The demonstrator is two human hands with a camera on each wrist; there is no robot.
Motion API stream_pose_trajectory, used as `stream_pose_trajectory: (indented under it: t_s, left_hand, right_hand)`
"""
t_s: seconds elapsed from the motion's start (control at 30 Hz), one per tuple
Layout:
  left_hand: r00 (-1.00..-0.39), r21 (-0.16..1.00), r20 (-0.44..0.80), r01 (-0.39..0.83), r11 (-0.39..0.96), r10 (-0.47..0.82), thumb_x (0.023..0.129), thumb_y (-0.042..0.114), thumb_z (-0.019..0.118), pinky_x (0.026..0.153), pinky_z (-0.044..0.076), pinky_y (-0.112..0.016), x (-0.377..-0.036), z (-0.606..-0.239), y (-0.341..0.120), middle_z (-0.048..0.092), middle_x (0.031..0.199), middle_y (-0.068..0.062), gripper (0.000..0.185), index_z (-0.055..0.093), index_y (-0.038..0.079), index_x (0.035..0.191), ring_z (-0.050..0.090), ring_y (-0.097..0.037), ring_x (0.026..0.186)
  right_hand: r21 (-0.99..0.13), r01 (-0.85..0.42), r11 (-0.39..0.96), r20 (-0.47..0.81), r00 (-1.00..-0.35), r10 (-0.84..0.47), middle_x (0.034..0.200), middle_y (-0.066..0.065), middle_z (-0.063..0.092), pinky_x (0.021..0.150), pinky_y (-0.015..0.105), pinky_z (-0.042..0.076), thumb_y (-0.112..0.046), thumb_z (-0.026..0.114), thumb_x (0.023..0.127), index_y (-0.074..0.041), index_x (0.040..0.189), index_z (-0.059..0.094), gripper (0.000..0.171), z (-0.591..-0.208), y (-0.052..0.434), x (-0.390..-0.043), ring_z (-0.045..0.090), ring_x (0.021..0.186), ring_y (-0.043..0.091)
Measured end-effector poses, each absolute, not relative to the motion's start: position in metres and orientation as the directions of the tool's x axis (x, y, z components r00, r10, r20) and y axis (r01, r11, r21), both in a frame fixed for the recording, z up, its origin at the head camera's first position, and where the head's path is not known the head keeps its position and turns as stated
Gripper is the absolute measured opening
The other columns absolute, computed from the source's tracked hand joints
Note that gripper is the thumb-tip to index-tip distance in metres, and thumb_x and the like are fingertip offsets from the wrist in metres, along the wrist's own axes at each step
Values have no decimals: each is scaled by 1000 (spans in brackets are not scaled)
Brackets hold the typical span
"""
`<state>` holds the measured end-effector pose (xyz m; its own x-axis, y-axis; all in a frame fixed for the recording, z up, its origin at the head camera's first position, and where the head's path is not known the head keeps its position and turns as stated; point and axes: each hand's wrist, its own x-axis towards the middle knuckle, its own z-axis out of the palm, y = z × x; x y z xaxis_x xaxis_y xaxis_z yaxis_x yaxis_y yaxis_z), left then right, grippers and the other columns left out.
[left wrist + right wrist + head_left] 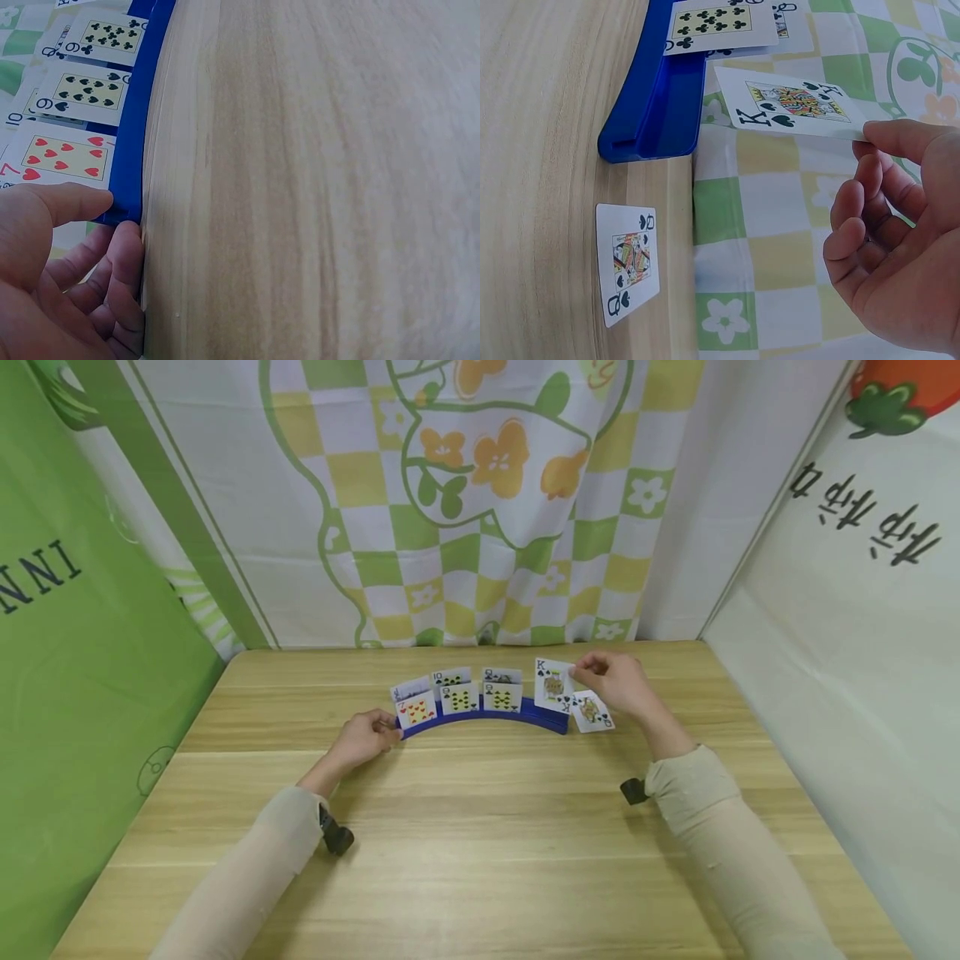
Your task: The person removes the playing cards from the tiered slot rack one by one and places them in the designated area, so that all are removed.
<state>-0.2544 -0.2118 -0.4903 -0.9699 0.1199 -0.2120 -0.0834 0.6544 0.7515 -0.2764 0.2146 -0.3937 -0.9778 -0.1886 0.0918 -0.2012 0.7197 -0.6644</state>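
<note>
A curved blue card holder [551, 721] stands on the table with playing cards upright in it. My left hand [362, 737] grips the holder's left end between thumb and fingers, beside the seven of hearts [67, 155]. Between thumb and index finger, my right hand [617, 682] pinches a king of spades [795, 103] by its edge. In the head view that king is above the holder's right end; the right wrist view shows it apart from the blue slot. A queen of spades [634, 262] lies face up on the table just right of the holder.
A spade number card [459, 698] and a club number card [502, 697] fill the holder's middle, with other cards behind them. The wooden table [480, 843] ends at a patterned curtain [465, 552] at the back. Cloth hangs along both sides.
</note>
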Motion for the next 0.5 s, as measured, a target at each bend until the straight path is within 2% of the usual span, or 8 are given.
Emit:
stream_pose_trajectory:
  t_s: [0.5]
  left_hand:
    - [-971,757,-206,-79,648,123,92,20,66,66,50,-25,-255,-489,-212,68,104,-16,38,60,-1,123,64,-18,78]
  right_hand:
    - [-676,-184,713,82,-981,-176,98,14,68,73,30,47,-31,61,99,-8,107,69,26,-392,220,-277,58,83,20]
